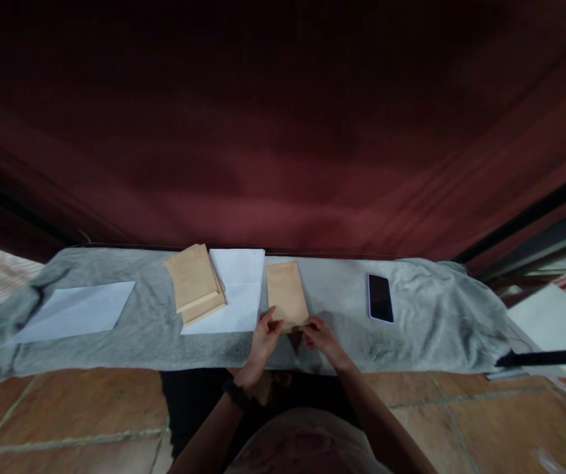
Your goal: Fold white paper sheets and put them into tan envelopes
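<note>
A brown paper envelope lies before me on the grey cloth, its near end between my two hands. My left hand grips the lower left corner, thumb on top. At the lower right corner, the fingers of my right hand pinch the near edge. To the left, several more brown envelopes form a loose stack, their flaps toward me. That stack partly overlaps white paper sheets, which lie just left of the envelope in my hands.
A grey cloth covers the narrow table. On it, a phone lies to the right and another white sheet to the far left. Dark red fabric rises behind the table. White paper shows beyond the right end.
</note>
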The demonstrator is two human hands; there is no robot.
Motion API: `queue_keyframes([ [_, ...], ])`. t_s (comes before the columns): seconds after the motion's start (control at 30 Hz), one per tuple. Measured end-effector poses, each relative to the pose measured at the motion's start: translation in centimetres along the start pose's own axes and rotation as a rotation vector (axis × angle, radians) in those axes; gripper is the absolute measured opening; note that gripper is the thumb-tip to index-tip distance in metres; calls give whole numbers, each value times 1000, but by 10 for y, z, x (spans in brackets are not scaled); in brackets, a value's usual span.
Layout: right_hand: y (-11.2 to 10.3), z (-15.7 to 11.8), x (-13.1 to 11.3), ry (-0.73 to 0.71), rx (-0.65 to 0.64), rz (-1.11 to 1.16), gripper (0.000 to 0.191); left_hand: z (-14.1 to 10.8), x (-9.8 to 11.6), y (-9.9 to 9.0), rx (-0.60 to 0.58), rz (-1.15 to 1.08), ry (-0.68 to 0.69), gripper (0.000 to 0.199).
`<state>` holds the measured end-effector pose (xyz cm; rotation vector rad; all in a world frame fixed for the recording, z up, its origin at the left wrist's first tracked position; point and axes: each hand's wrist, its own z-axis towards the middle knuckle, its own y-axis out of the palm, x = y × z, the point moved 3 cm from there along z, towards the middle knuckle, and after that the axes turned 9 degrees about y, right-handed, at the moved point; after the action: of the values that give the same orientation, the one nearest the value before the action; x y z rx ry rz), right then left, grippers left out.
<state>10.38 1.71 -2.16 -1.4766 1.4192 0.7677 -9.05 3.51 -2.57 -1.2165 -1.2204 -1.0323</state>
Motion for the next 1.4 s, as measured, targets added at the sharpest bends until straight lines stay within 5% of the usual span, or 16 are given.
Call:
queue_keyframes([
  [0.17, -16, 3, -24, -261, 132, -204, 19, -5, 13, -10, -55, 452, 104, 51],
  [0.33, 11, -3, -30, -621, 10, -637, 42, -2, 37, 10, -58, 871, 346, 43],
  [0.43, 24, -7, -18, -735, 69, -893, 43, 27, 45, 39, -175, 866, 480, 47],
  [0.57, 26, -7, -12, -763, 110, -929, 40, 84, 45, 68, -336, 860, 582, 56],
  [0.77, 21, -8, -20, -759, 97, -890, 45, 126, 33, 66, -431, 912, 587, 62],
  [0.9, 20, -7, -19, -772, 74, -885, 42, 103, 24, 57, -499, 897, 602, 58],
  [1.23, 3, -6, -12, -838, -116, -805, 46, -6, 11, 11, -524, 719, 618, 52],
  [1.4, -1, -1, -14, -783, -100, -768, 32, -21, 17, 0, -480, 704, 539, 44],
])
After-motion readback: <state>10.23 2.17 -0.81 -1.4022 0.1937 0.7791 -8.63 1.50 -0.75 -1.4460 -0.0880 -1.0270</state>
